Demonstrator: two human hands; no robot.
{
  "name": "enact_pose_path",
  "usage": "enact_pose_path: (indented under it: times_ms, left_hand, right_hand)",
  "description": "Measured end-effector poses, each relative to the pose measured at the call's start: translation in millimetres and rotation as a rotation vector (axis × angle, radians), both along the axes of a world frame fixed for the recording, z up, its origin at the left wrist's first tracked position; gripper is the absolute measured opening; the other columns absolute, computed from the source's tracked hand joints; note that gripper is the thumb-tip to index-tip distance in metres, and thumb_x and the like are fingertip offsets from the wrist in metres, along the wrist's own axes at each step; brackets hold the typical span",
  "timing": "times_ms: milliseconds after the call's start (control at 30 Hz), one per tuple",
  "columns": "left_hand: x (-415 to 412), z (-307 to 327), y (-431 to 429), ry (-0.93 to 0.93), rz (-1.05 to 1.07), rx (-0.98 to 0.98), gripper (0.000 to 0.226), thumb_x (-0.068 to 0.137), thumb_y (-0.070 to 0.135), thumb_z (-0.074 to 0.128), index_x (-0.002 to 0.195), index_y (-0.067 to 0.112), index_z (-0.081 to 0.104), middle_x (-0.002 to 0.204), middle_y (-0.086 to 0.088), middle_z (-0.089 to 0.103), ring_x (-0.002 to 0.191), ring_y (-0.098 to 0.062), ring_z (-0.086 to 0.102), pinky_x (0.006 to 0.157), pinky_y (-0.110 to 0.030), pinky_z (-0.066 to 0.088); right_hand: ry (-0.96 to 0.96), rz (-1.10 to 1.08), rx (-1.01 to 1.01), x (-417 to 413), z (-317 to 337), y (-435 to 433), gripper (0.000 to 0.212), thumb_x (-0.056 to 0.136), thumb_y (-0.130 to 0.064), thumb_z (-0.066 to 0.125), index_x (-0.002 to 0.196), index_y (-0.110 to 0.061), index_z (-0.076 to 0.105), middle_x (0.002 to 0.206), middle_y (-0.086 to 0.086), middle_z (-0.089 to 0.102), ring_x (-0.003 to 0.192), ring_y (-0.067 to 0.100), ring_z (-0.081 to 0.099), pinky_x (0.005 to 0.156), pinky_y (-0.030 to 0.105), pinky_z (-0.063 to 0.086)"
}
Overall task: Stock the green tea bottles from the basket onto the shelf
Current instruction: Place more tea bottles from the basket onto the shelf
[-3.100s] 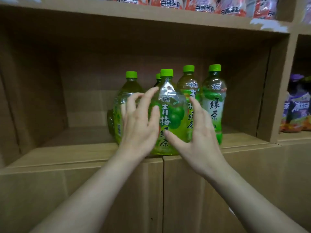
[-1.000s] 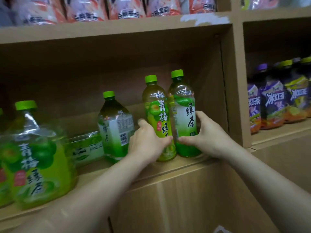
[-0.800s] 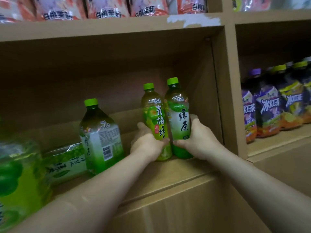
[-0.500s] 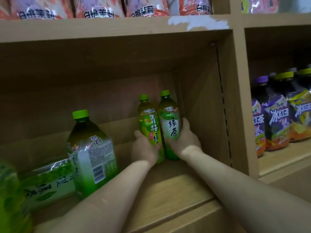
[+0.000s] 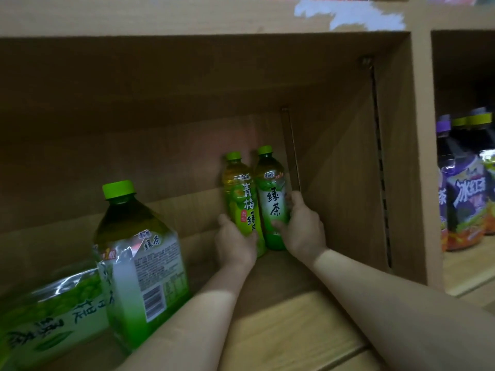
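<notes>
green tea bottle (image 5: 272,202): small, green cap, white-and-green label; upright on the shelf board at the far right of the compartment, close to the back corner and near the right side wall
plum green tea bottle (image 5: 242,207): small, green cap, yellow-green label; upright and touching the left side of the green tea bottle, both labels facing the camera
right hand (image 5: 302,231): wrapped round the lower right side of the green tea bottle, thumb across the front of the label, fingers curled behind it
left hand (image 5: 234,245): gripping the lower part of the plum green tea bottle from the left, thumb on its front, fingers curled round the far side
forearms: both bare, reaching from the near edge deep into the compartment
shelf board (image 5: 289,325): light wood, brighter at the near edge and shadowed towards the back
large green tea bottle (image 5: 139,263): upright at the near left, green cap, barcode side turned to the camera, well apart from the small pair
lying bottle (image 5: 48,314): large, green label, on its side at the near left, just beside the large green tea bottle
right side wall (image 5: 345,183): wood, with a slotted strip running down near its front edge
upper shelf edge (image 5: 187,17): wood, with a white scraped patch (image 5: 348,12) towards the right
purple-labelled bottles (image 5: 466,194): upright in the next compartment to the right, with purple and yellow-green caps
</notes>
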State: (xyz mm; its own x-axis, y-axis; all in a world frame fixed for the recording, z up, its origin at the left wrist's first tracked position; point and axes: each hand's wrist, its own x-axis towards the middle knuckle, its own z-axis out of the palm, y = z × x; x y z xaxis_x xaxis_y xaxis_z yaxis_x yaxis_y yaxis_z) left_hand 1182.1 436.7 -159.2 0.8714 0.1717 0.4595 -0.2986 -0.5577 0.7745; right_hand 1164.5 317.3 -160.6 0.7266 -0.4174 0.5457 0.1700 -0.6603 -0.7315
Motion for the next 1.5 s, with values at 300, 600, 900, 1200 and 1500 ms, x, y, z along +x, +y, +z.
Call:
enact_pose_path:
  times_ms: [300,600,900,1200,1500]
  left_hand:
    - [5.8,-3.9,-5.3,-0.097,-0.078,-0.031,0.047,0.073,0.015,0.079,0.106,0.012,0.046,0.101,-0.014,0.069,0.093,-0.032,0.065,0.074,-0.041,0.052]
    - [-6.0,-8.0,0.2,-0.318,-0.145,0.185,0.067,0.079,-0.008,0.061,0.131,0.032,0.049,0.111,-0.010,0.050,0.091,-0.026,0.058,0.080,-0.036,0.050]
    - [-10.3,6.2,-5.5,-0.142,-0.218,0.115,0.053,0.076,-0.005,0.064,0.111,0.033,0.050,0.107,-0.008,0.058,0.095,-0.025,0.058,0.081,-0.030,0.047]
    - [-108.6,84.2,30.7,-0.333,-0.279,0.153,0.043,0.077,0.004,0.057,0.107,0.035,0.056,0.114,0.005,0.060,0.106,-0.016,0.058,0.092,-0.036,0.049]
    - [-142.5,69.9,162.1,-0.300,0.039,0.038,0.055,0.080,0.022,0.070,0.128,0.030,0.043,0.125,0.008,0.048,0.115,-0.012,0.047,0.097,-0.029,0.037]
  right_hand:
    - [-0.220,-0.067,-0.040,-0.1,2.9,-5.1,0.058,0.080,0.004,0.063,0.128,-0.025,0.047,0.116,0.006,0.051,0.093,0.026,0.061,0.080,0.037,0.052]
    - [-0.007,0.408,0.296,0.4,3.1,-17.8,0.043,0.094,0.000,0.049,0.125,-0.026,0.061,0.068,-0.005,0.051,0.054,0.006,0.050,0.051,0.022,0.048]
    - [0.036,0.245,0.222,-1.3,4.1,-16.9,0.058,0.086,-0.004,0.048,0.130,-0.040,0.056,0.109,0.009,0.060,0.066,0.025,0.065,0.057,0.041,0.061]
    - [-0.158,0.546,0.570,-52.3,46.3,11.7,0.038,0.092,0.002,0.051,0.127,-0.013,0.055,0.110,0.026,0.060,0.088,0.023,0.061,0.068,0.027,0.056]
    - [0.275,0.919,-0.039,-108.0,52.8,107.9,0.112,0.058,-0.069,0.073,0.148,-0.050,0.009,0.134,-0.014,0.057,0.120,0.006,0.056,0.102,0.032,0.046]
